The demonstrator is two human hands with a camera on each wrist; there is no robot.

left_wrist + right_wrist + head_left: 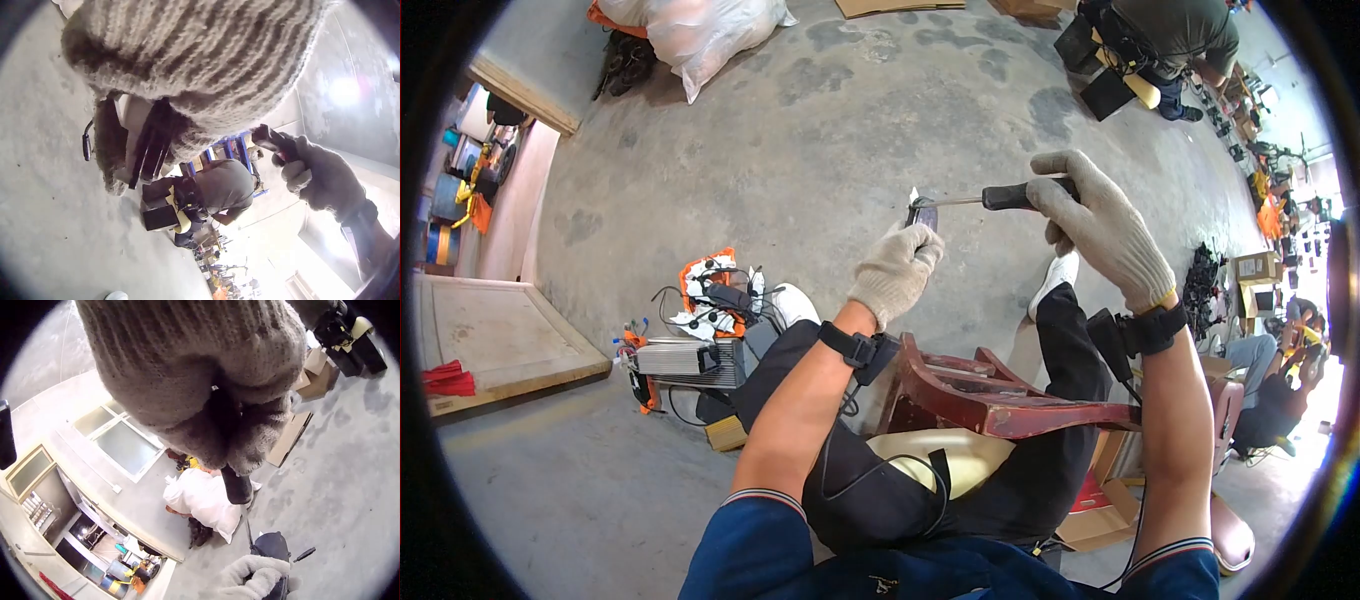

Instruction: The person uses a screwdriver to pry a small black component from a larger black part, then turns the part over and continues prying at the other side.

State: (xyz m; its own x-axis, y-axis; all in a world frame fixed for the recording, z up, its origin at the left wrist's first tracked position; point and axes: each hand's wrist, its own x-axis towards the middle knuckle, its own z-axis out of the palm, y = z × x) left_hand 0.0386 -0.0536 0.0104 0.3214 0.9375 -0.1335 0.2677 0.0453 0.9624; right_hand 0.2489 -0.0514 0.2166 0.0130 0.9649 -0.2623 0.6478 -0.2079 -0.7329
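Observation:
My gloved left hand [899,266] grips a small dark device [922,213] in front of me, and a white piece sticks up at its far end. In the right wrist view this device [271,546] is black and rounded, with a thin dark stub jutting from its side. My gloved right hand [1097,218] holds a screwdriver [1007,197] by its black handle, thumb and fingers around it. The metal shaft points left, its tip right at the device. The left wrist view shows dark parallel ridges [152,145] under the left glove, which hides the rest.
A dark red wooden chair frame [1000,400] stands between my legs. Left on the floor lie a finned metal unit [690,362] and an orange-and-white part with wires [715,300]. A white sack [705,40] lies far left; another person [1180,40] bends over far right.

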